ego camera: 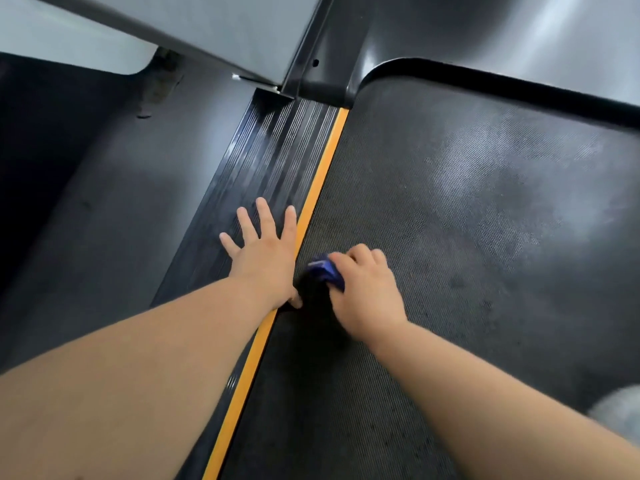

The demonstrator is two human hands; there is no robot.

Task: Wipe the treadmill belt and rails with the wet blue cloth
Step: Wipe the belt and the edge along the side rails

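Left hand flat on ribbed rail (yellow-edged), blue cloth beside

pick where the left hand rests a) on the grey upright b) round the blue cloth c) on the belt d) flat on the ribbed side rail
D: the left hand lies fingers spread on the ribbed side rail, while the right hand holds the blue cloth on the belt.
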